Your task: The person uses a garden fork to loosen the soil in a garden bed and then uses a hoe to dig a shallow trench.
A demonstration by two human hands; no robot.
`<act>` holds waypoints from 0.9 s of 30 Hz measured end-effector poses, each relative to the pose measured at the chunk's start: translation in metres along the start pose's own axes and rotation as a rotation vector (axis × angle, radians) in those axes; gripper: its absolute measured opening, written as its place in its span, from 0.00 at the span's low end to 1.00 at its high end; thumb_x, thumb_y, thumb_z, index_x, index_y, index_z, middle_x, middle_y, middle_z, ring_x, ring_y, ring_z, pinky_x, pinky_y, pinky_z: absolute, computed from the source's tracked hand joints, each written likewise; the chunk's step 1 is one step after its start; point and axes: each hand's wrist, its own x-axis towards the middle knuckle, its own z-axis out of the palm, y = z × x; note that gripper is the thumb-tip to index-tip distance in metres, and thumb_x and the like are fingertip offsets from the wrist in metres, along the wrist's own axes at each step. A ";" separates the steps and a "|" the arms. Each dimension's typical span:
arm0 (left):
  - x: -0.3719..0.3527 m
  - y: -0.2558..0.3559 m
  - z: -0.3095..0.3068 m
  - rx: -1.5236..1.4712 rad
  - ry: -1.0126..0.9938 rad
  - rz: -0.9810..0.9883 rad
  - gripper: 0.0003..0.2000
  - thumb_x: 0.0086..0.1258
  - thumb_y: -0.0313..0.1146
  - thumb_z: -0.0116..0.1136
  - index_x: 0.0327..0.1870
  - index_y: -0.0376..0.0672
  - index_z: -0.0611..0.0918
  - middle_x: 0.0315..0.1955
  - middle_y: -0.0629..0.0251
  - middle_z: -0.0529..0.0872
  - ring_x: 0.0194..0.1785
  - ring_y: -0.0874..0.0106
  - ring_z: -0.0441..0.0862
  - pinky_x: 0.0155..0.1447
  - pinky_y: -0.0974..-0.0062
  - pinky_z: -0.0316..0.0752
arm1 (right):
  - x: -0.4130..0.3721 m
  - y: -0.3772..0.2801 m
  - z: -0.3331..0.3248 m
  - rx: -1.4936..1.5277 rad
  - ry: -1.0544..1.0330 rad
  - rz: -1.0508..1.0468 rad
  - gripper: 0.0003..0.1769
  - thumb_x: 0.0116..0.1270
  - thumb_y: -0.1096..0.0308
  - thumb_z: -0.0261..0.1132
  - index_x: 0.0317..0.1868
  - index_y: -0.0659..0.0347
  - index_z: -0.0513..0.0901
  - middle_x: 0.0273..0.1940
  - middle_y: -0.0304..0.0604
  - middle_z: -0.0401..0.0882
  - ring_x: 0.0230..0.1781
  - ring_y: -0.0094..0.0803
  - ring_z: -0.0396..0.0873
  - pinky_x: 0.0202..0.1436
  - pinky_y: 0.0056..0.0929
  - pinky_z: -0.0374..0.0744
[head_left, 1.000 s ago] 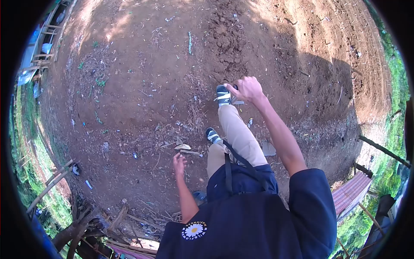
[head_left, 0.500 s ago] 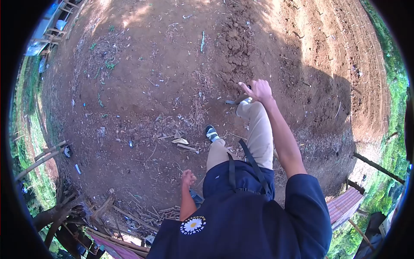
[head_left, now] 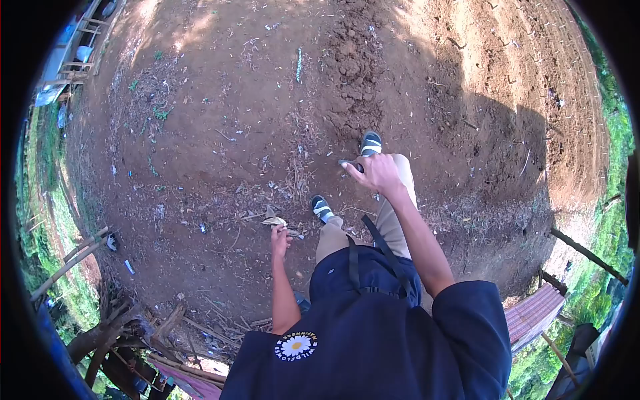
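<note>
Jutting from right grip (head_left: pixel 381 175) (leftward): dark object (head_left: pixel 347 163)

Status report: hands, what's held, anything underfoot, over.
Right hand shut on small dark grey-tipped object, kind unclear. Left hand low, fingers too small to read. Dry twigs and leaf litter on red-brown dirt ground around the black white-striped shoes.

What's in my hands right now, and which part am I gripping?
The right hand grips a small dark object, with one end poking out of the fist; what it is cannot be told. The left hand looks empty.
</note>
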 end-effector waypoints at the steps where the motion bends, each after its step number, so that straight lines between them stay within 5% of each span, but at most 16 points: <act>1: 0.001 0.004 0.006 0.046 0.000 -0.012 0.16 0.68 0.42 0.47 0.54 0.51 0.68 0.36 0.69 0.78 0.31 0.79 0.76 0.31 0.81 0.70 | 0.000 0.001 -0.001 0.025 -0.011 0.000 0.33 0.61 0.40 0.48 0.14 0.61 0.77 0.11 0.50 0.72 0.15 0.43 0.75 0.21 0.36 0.73; 3: 0.006 0.004 0.019 0.014 0.020 -0.043 0.16 0.67 0.38 0.48 0.54 0.47 0.68 0.34 0.65 0.78 0.26 0.80 0.75 0.24 0.84 0.68 | 0.001 0.005 -0.003 0.031 -0.069 -0.006 0.33 0.60 0.39 0.49 0.14 0.61 0.77 0.11 0.50 0.72 0.14 0.43 0.75 0.20 0.36 0.72; 10: 0.017 0.012 0.067 0.295 0.000 -0.116 0.16 0.64 0.37 0.51 0.52 0.46 0.70 0.31 0.66 0.77 0.31 0.77 0.75 0.32 0.80 0.73 | -0.005 0.099 -0.031 0.101 -0.033 0.174 0.27 0.58 0.43 0.55 0.17 0.57 0.81 0.10 0.45 0.72 0.13 0.39 0.75 0.20 0.35 0.72; 20: 0.025 0.080 0.119 0.049 -0.126 0.085 0.17 0.66 0.38 0.51 0.55 0.48 0.69 0.34 0.67 0.78 0.30 0.81 0.74 0.31 0.84 0.69 | -0.015 0.149 -0.030 -0.015 -0.149 0.267 0.25 0.56 0.44 0.54 0.16 0.56 0.81 0.15 0.49 0.75 0.20 0.44 0.77 0.26 0.39 0.75; 27: 0.013 -0.009 0.066 0.088 -0.111 0.151 0.16 0.66 0.38 0.50 0.54 0.47 0.70 0.32 0.67 0.78 0.30 0.83 0.73 0.27 0.84 0.67 | -0.024 0.144 -0.017 -0.099 -0.146 0.364 0.24 0.55 0.42 0.54 0.28 0.53 0.85 0.21 0.53 0.78 0.27 0.47 0.79 0.34 0.41 0.76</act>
